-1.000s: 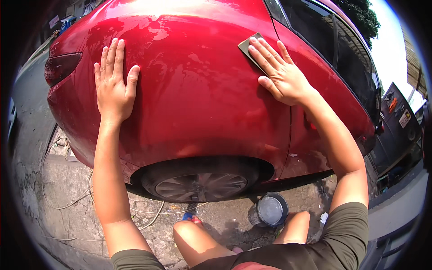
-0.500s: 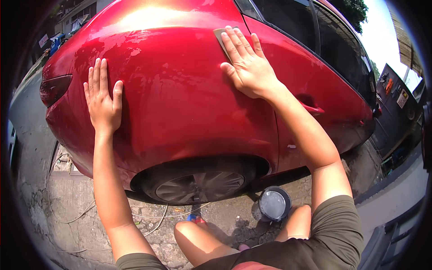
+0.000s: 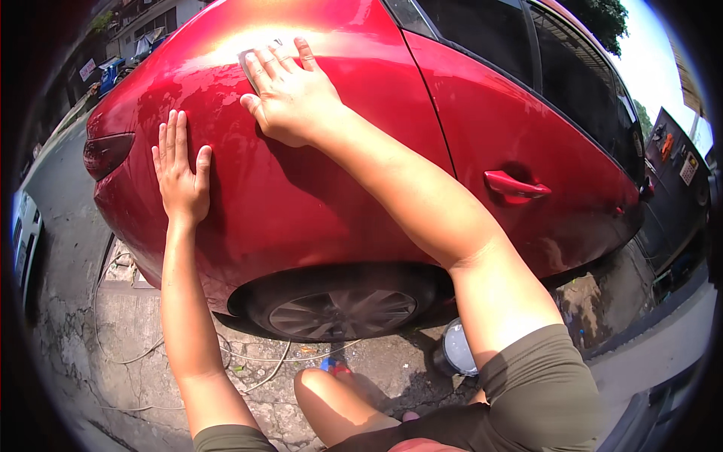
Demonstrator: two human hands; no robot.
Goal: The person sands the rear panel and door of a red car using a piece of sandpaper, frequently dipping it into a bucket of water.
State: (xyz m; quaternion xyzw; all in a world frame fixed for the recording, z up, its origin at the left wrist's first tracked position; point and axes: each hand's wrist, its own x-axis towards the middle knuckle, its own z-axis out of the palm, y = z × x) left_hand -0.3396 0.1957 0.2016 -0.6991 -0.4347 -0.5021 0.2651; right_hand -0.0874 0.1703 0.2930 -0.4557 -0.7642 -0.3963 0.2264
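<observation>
A glossy red car (image 3: 343,215) stands before me, and its rear side panel carries wet streaks. On that panel my left hand (image 3: 181,169) lies flat, fingers stretched out and thumb apart, holding nothing. Higher up and to its right, my right hand (image 3: 292,102) presses a thin grey sheet of sandpaper (image 3: 246,66) against the bright, sunlit part of the bodywork. The fingers cover most of the sheet; a strip shows at their left side. My right forearm crosses over the panel.
Below the panel is the car's wheel (image 3: 343,313). A dark bucket of greyish water (image 3: 458,348) stands by my legs, partly behind my right arm. A thin hose (image 3: 275,367) winds over the cracked concrete. The door handle (image 3: 516,185) juts out at right.
My right hand has slid left across the panel with the sandpaper, from near the door seam to the sunlit area. My left hand stays flat on the panel. The view has shifted slightly.
</observation>
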